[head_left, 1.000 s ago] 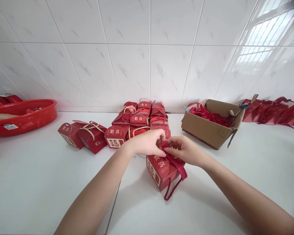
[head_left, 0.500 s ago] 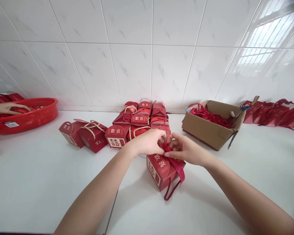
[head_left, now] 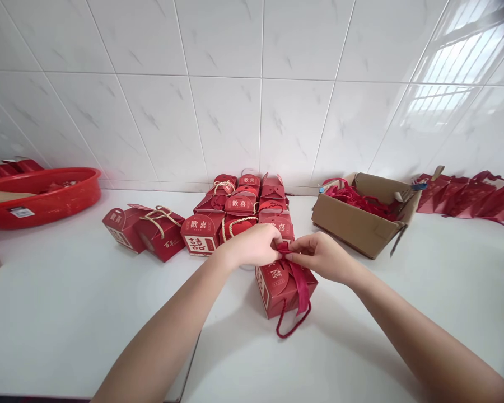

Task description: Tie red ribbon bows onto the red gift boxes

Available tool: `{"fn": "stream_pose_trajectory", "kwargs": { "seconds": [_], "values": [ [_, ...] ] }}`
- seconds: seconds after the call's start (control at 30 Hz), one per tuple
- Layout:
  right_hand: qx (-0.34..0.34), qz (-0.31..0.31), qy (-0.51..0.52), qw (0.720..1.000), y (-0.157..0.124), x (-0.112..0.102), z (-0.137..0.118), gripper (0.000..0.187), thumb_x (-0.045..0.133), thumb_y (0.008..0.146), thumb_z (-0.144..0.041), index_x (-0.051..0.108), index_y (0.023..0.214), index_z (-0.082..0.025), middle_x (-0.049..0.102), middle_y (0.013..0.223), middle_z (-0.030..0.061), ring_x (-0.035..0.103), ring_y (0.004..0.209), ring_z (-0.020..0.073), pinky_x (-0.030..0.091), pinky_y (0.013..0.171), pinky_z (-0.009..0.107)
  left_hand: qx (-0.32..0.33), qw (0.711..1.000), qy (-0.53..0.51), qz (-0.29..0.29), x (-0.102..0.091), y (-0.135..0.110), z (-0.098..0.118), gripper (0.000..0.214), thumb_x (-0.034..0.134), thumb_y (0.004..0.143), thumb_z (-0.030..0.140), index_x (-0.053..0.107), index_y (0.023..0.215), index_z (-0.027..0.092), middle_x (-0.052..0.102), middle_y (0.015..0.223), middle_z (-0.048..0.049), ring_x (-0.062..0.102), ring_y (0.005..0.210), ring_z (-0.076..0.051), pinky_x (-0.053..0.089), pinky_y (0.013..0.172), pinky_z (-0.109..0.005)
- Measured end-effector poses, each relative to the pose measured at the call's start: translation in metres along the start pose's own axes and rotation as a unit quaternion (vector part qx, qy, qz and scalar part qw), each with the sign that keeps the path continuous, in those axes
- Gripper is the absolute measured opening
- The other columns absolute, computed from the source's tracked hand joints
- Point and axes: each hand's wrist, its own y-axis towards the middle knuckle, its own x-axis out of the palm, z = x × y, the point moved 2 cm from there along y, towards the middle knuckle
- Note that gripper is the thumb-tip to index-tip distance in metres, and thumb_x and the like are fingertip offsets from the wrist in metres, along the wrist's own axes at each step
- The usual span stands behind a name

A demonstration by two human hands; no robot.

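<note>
A red gift box (head_left: 277,294) printed with gold characters stands on the white table in front of me. Over its top my left hand (head_left: 262,244) and my right hand (head_left: 319,254) meet, both pinching a red ribbon (head_left: 301,286). One end of the ribbon hangs down the box's right side. Below it a dark red cord handle (head_left: 293,331) loops onto the table. My fingers partly cover the place where the ribbon folds, so I cannot tell whether it is knotted.
Behind my hands several finished-looking red boxes (head_left: 199,224) stand in rows. Two more boxes (head_left: 159,229) sit to the left. A red basin (head_left: 67,207) with a person's arm over it is far left. A cardboard box (head_left: 348,215) holds red ribbons; red bags (head_left: 479,196) line the right.
My fingertips have drawn closer together on the ribbon. The gift box has turned slightly, its cord handle shifting left. At far left, the person's hand has gone deeper into the basin.
</note>
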Motion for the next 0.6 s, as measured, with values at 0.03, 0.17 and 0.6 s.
{"fn": "stream_pose_trajectory", "kwargs": {
  "seconds": [0.03,0.17,0.6],
  "values": [
    [-0.003,0.000,-0.012,1.000,0.000,0.000,0.000,0.029,0.054,0.083,-0.040,0.072,0.084,-0.018,0.065,0.075,0.0034,0.049,0.062,0.0133,0.038,0.056,0.027,-0.003,1.000,-0.002,0.010,0.000,0.000,0.000,0.013,0.055,0.067,0.023,0.061,0.078,0.020,0.063,0.075,-0.0007,0.054,0.060,-0.014,0.034,0.045,-0.022],
    [-0.016,0.033,-0.037,0.999,0.001,-0.005,0.000,0.024,0.057,0.082,-0.040,0.071,0.084,-0.021,0.063,0.092,0.0048,0.055,0.080,0.0176,0.044,0.070,0.030,0.009,1.000,-0.003,0.028,-0.001,-0.001,0.000,0.016,0.054,0.068,0.026,0.062,0.082,0.022,0.067,0.083,-0.0018,0.059,0.067,-0.016,0.039,0.050,-0.024],
    [0.001,-0.110,0.176,0.978,0.007,-0.004,0.003,0.029,0.060,0.080,-0.044,0.067,0.076,-0.016,0.063,0.091,0.0064,0.053,0.096,0.0212,0.040,0.087,0.035,0.012,0.998,0.032,0.045,-0.009,-0.009,0.004,0.008,0.057,0.071,0.029,0.059,0.075,0.022,0.066,0.083,-0.0010,0.060,0.069,-0.016,0.041,0.051,-0.024]
  ]
}}
